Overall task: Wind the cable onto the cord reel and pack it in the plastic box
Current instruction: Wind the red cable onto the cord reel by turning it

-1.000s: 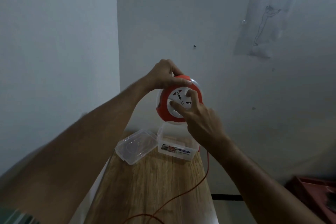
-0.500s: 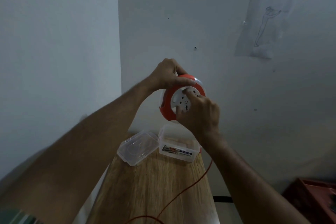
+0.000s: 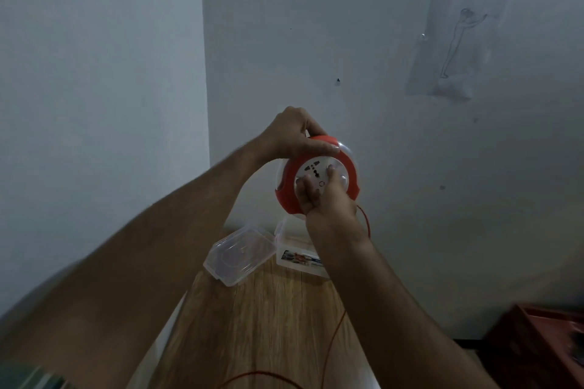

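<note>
I hold a round red and white cord reel (image 3: 349, 172) up in front of the wall, above the far end of the table. My left hand (image 3: 292, 134) grips its top rim. My right hand (image 3: 322, 196) presses its fingers on the white socket face in the middle of the reel. A thin red cable (image 3: 330, 344) leaves the reel's right side, drops past my right forearm and runs over the table toward me. Below the reel the clear plastic box (image 3: 295, 259) stands open on the table, partly hidden by my right arm.
The box's clear lid (image 3: 240, 254) lies to its left on the narrow wooden table (image 3: 252, 325), which stands in a corner between two pale walls. A dark red crate (image 3: 543, 341) sits on the floor at the lower right.
My right hand has turned on the reel's white face, from fingers pointing up-left to fingers pointing up. The reel has shifted slightly right and the cable loop beside it shows now.
</note>
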